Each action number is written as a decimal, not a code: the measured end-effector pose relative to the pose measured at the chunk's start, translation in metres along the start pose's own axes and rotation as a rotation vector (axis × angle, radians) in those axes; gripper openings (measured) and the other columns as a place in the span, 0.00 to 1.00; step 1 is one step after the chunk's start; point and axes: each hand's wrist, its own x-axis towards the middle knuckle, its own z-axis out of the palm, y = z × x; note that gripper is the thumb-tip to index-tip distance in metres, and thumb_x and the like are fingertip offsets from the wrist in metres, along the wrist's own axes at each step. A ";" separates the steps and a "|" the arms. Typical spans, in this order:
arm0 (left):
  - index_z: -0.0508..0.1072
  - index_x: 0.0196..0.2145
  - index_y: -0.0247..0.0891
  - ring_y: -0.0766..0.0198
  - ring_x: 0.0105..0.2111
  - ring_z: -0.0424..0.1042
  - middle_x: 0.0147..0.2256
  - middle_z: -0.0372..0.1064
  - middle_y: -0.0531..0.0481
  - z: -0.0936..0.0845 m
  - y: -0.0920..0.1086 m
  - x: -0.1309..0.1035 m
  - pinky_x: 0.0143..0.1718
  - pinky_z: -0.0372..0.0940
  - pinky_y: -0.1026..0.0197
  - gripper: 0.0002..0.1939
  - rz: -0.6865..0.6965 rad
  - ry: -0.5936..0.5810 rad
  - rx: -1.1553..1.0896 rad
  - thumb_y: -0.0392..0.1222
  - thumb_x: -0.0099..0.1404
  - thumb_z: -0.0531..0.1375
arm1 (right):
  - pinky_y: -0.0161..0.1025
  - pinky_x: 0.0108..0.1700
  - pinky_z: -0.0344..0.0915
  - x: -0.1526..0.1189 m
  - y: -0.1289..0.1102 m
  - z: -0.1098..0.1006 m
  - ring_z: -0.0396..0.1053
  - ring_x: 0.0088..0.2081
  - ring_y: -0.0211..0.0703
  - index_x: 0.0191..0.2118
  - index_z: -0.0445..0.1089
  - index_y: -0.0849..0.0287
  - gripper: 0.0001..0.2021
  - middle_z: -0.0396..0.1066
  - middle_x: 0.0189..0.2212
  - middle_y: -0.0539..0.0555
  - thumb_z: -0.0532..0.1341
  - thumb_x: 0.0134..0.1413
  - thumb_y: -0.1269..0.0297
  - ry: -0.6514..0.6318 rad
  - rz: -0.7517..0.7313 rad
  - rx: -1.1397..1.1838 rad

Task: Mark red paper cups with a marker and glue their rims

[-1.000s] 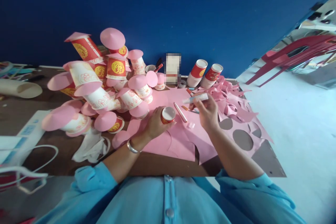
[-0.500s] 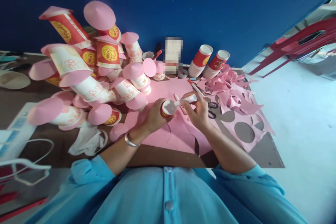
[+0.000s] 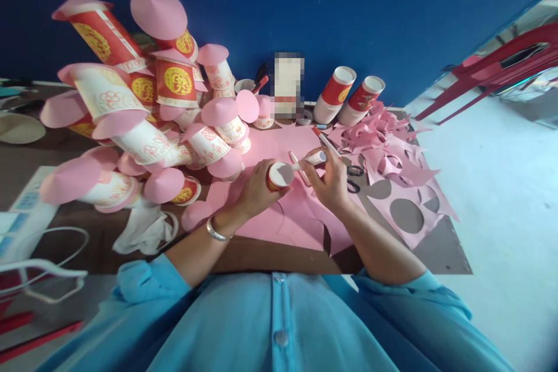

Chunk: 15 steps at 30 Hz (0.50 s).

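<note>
My left hand (image 3: 260, 190) is wrapped round a red paper cup (image 3: 280, 176) whose pale round end faces up. In my right hand (image 3: 328, 179) is a white tube (image 3: 315, 158), pinched between the fingers, its narrow tip close to the cup's right rim. Whether tip and rim touch, I cannot tell. Pink paper sheets (image 3: 300, 226) lie beneath both hands. A red-and-white pen (image 3: 325, 140) and another slim pen rest on the paper by my right hand. Black-handled scissors (image 3: 354, 179) lie just to its right.
Many paper cups with pink cone tops (image 3: 131, 142) are piled at the left. Two cup stacks (image 3: 335, 95) stand at the back right, near pink scraps (image 3: 375, 133). A white cloth (image 3: 142, 231) lies front left, and a red chair (image 3: 488, 72) is at the far right.
The tube's tip has moved slightly away from over the cup toward its right rim. The view has shifted a little, and both hands keep their holds.
</note>
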 end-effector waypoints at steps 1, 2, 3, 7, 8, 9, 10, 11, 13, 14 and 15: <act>0.70 0.52 0.44 0.50 0.49 0.83 0.49 0.81 0.46 0.000 0.000 0.000 0.51 0.77 0.50 0.32 -0.005 -0.001 -0.001 0.45 0.57 0.81 | 0.37 0.34 0.74 -0.001 0.001 0.000 0.75 0.29 0.40 0.39 0.70 0.52 0.08 0.76 0.31 0.48 0.67 0.70 0.57 0.003 0.009 0.016; 0.70 0.52 0.44 0.49 0.49 0.83 0.49 0.81 0.46 -0.001 0.000 0.000 0.51 0.77 0.50 0.32 -0.011 -0.002 -0.001 0.46 0.57 0.81 | 0.37 0.34 0.74 -0.002 0.001 0.000 0.75 0.29 0.40 0.40 0.70 0.52 0.08 0.77 0.31 0.48 0.67 0.70 0.57 0.005 0.021 0.034; 0.70 0.52 0.44 0.49 0.49 0.83 0.49 0.81 0.46 -0.001 0.000 0.000 0.51 0.77 0.49 0.32 -0.018 -0.005 -0.003 0.46 0.56 0.81 | 0.37 0.34 0.75 -0.003 0.000 0.001 0.75 0.29 0.40 0.40 0.70 0.52 0.08 0.77 0.31 0.48 0.67 0.70 0.57 0.008 0.032 0.056; 0.70 0.52 0.44 0.48 0.48 0.83 0.49 0.81 0.45 0.001 -0.004 0.000 0.51 0.77 0.49 0.33 -0.021 -0.004 -0.037 0.52 0.57 0.80 | 0.38 0.36 0.77 -0.008 -0.005 0.001 0.78 0.31 0.41 0.42 0.71 0.53 0.08 0.78 0.33 0.49 0.67 0.70 0.56 0.015 0.047 0.124; 0.70 0.52 0.44 0.48 0.49 0.83 0.49 0.81 0.45 0.002 -0.005 0.000 0.50 0.77 0.49 0.33 -0.018 -0.003 -0.047 0.53 0.57 0.80 | 0.39 0.37 0.78 -0.009 -0.006 0.001 0.78 0.31 0.41 0.42 0.71 0.53 0.08 0.78 0.33 0.49 0.67 0.70 0.56 0.010 0.043 0.123; 0.70 0.52 0.44 0.48 0.49 0.83 0.49 0.81 0.44 0.002 -0.005 -0.001 0.50 0.77 0.49 0.32 -0.017 -0.005 -0.054 0.54 0.58 0.80 | 0.39 0.37 0.78 -0.009 -0.007 0.001 0.78 0.31 0.41 0.41 0.71 0.52 0.07 0.78 0.32 0.49 0.67 0.70 0.57 0.002 0.039 0.114; 0.70 0.52 0.44 0.48 0.49 0.83 0.49 0.81 0.45 0.002 -0.006 -0.001 0.51 0.77 0.49 0.32 -0.018 -0.007 -0.058 0.54 0.58 0.80 | 0.39 0.37 0.78 -0.009 -0.008 0.001 0.78 0.31 0.41 0.41 0.71 0.52 0.07 0.78 0.32 0.49 0.67 0.70 0.57 -0.007 0.038 0.099; 0.70 0.52 0.44 0.49 0.48 0.83 0.49 0.81 0.45 0.003 -0.006 -0.001 0.51 0.77 0.49 0.32 -0.021 -0.009 -0.057 0.54 0.59 0.79 | 0.39 0.37 0.78 -0.009 -0.008 0.001 0.78 0.30 0.41 0.41 0.71 0.52 0.07 0.78 0.32 0.49 0.67 0.70 0.57 -0.013 0.039 0.081; 0.71 0.52 0.45 0.49 0.48 0.83 0.49 0.81 0.46 0.003 -0.005 -0.001 0.51 0.77 0.49 0.32 -0.031 -0.010 -0.048 0.53 0.58 0.80 | 0.39 0.37 0.78 -0.009 -0.006 0.000 0.78 0.30 0.41 0.41 0.71 0.52 0.07 0.79 0.32 0.49 0.67 0.69 0.57 -0.012 0.045 0.055; 0.71 0.53 0.45 0.49 0.48 0.83 0.49 0.81 0.46 0.003 -0.005 -0.001 0.51 0.77 0.50 0.33 -0.035 -0.002 -0.042 0.53 0.57 0.80 | 0.39 0.37 0.78 -0.009 -0.005 0.000 0.78 0.31 0.42 0.41 0.71 0.52 0.07 0.79 0.32 0.49 0.67 0.69 0.57 -0.008 0.047 0.047; 0.71 0.53 0.45 0.49 0.48 0.83 0.49 0.81 0.46 0.003 -0.005 -0.001 0.51 0.77 0.50 0.34 -0.041 0.005 -0.036 0.51 0.56 0.81 | 0.39 0.36 0.78 -0.009 -0.003 -0.001 0.78 0.31 0.42 0.40 0.71 0.52 0.07 0.79 0.32 0.49 0.67 0.69 0.57 -0.005 0.044 0.038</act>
